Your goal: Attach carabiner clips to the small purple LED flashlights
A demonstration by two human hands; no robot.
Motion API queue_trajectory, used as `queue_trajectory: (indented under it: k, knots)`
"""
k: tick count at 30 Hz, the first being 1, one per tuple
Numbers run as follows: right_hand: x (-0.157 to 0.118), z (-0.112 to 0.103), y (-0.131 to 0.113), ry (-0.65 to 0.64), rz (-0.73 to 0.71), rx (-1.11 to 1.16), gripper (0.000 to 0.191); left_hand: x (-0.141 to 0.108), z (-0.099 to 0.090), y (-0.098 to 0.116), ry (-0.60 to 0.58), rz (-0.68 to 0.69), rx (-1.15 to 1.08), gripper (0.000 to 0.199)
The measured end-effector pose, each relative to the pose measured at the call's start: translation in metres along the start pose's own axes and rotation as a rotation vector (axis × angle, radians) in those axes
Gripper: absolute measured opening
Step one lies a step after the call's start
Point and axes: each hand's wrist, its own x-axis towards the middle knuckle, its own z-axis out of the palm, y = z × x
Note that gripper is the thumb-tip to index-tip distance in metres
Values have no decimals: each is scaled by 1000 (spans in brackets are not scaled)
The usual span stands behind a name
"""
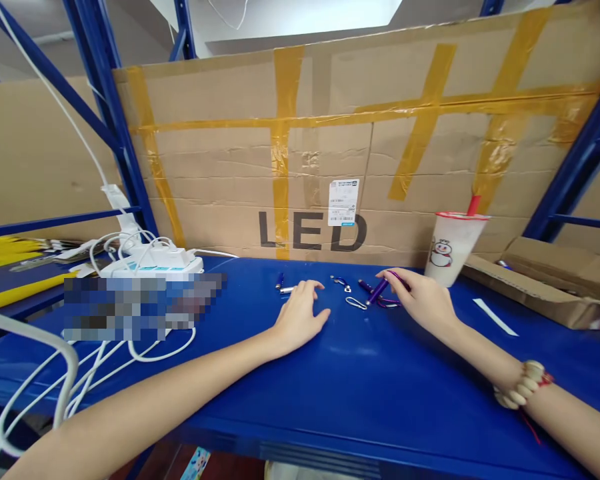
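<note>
Nearest me, at lower right, a beaded bracelet (523, 387) circles my right wrist. Just above the centre of the blue tabletop (340, 393), my left hand (300, 321) lies loosely curled, thumb apart, beside a silver-ended piece (287, 290); I can't tell whether my fingers grip it. Right of centre, my right hand (425, 300) pinches a purple tube (379, 291), tilted, its lower end near a white cord loop (356, 303). Beyond stand a lidded cup (453, 250) and, across the back, taped cardboard (220, 180).

Shelf (345, 393) open between 2 forearms (180, 397); cup (455, 247) blocks right rear; cables (73, 373) seemingly block left.
</note>
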Motion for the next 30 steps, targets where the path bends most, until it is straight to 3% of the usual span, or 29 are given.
queue_trajectory:
  k: [5,14,25,30]
  knots:
    - [6,0,18,8,198,77,41,10,-7,-8,81,24,174,29]
    - [9,11,37,-115,401,259,36,21,-14,-30,41,1,447,26]
    - [9,25,54,-218,383,300,31,24,-8,-30,51,22,379,21]
    - [9,25,56,-215,384,262,32,26,-6,-28,109,13,218,19]
